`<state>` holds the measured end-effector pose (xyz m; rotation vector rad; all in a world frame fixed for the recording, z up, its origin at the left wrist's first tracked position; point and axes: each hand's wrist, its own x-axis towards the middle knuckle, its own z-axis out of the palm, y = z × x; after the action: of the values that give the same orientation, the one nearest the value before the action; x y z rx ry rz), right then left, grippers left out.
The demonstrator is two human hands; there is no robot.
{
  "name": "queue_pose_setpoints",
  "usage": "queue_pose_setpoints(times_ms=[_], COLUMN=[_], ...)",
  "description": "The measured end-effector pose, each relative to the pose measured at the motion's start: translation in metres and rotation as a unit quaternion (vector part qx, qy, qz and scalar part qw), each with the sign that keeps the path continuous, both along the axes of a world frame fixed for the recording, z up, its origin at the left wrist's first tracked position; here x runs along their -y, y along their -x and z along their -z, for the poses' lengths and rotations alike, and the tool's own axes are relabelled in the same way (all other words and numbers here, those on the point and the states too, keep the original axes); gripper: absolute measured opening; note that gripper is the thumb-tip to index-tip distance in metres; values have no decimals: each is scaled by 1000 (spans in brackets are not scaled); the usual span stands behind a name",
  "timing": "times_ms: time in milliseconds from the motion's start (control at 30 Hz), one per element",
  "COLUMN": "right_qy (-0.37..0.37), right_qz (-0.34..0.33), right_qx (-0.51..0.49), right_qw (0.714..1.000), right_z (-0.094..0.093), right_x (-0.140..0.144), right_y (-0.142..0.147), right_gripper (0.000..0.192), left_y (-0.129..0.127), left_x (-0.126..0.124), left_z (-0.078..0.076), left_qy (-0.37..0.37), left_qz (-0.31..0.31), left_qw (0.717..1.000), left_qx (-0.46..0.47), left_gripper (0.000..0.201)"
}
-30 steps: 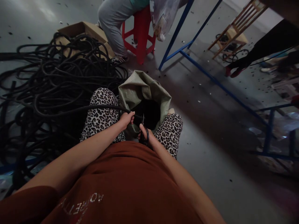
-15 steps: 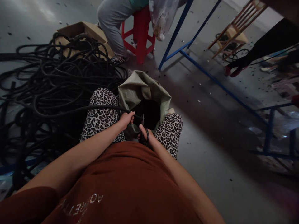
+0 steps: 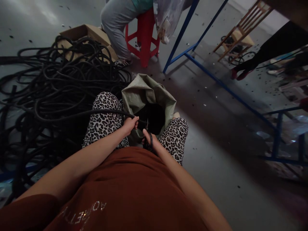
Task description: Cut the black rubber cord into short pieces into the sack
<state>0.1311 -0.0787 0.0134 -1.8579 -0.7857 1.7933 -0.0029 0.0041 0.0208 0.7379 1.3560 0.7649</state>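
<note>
My left hand (image 3: pixel 130 124) grips a black rubber cord (image 3: pixel 103 112) that runs in from a big tangled pile of cord (image 3: pixel 48 86) on the floor at my left. My right hand (image 3: pixel 149 140) is closed on black-handled scissors (image 3: pixel 148 138), whose blades point up at the cord end just right of my left hand. Both hands hover over the open mouth of a grey-green woven sack (image 3: pixel 144 93) standing between my knees, which are in leopard-print trousers. The sack's inside is dark.
Another person sits on a red plastic stool (image 3: pixel 144 35) ahead, with a cardboard box (image 3: pixel 84 32) beside the cord pile. A blue metal frame (image 3: pixel 216 80) crosses the floor at right. A wooden stool (image 3: pixel 243 32) and someone's dark-clad leg (image 3: pixel 264 54) are at far right.
None apart from a slight camera shift; both hands stay in place over the sack.
</note>
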Motion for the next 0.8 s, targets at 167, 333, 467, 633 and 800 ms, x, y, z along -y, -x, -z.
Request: queue_pose_setpoints(times_ms=[167, 333, 467, 633, 800], right_qy=[4, -14, -26, -6, -5], right_qz=[7, 1, -6, -17, -39], right_qx=[17, 33, 48, 67, 96], right_qw=[1000, 999, 998, 998, 995], right_z=[5, 7, 5, 0, -3], right_x=[0, 1, 2, 3, 3], right_y=[0, 0, 0, 1, 1], right_gripper=[52, 55, 57, 58, 57], left_y=[-1, -1, -2, -3, -4], left_x=[1, 1, 2, 3, 3], left_z=[-2, -3, -2, -2, -1], left_qy=[-2, 7, 7, 6, 7], left_qz=[-4, -4, 1, 13, 32], left_qw=[1000, 1000, 1000, 1000, 999], left_qx=[2, 4, 7, 7, 8], left_gripper=[24, 24, 23, 25, 30])
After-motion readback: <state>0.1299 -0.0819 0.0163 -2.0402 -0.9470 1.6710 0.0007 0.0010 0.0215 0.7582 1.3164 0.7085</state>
